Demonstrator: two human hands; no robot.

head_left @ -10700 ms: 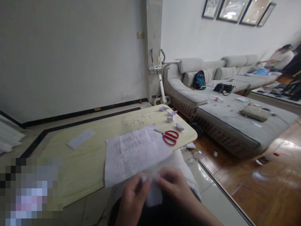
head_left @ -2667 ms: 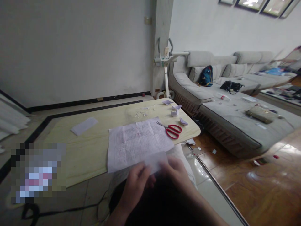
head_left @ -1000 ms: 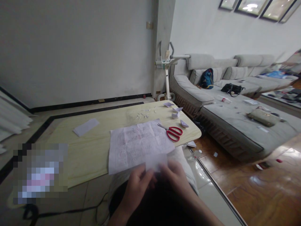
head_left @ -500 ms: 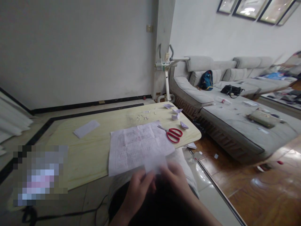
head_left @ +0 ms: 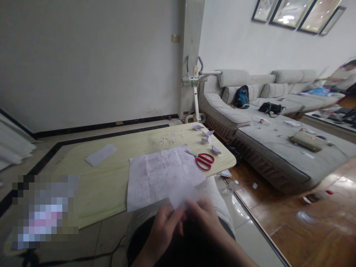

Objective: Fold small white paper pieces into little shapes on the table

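Between my hands, over my lap at the table's near edge, is a small piece of white paper (head_left: pixel 182 193), blurred by motion. My left hand (head_left: pixel 168 218) pinches its lower left side, thumb on top. My right hand (head_left: pixel 201 213) has its fingers closed at the paper's lower right. Just beyond lies a large creased sheet covered in writing (head_left: pixel 155 172), partly over the table's edge. Red-handled scissors (head_left: pixel 204 161) rest at its right side, blades slightly apart. Several small folded paper pieces (head_left: pixel 206 139) stand along the table's right end.
Thin paper scraps (head_left: pixel 168 141) lie at the back of the wooden table (head_left: pixel 102 185). A folded paper (head_left: pixel 101 155) is on the left. A grey sofa (head_left: pixel 267 148) with bags stands at right, a plastic bottle (head_left: pixel 233 185) below the table's right side. Another person (head_left: pixel 345 76) sits far right.
The view has shifted slightly. My right hand and the small paper have moved a little closer to my left hand, and both hands still grip the paper.
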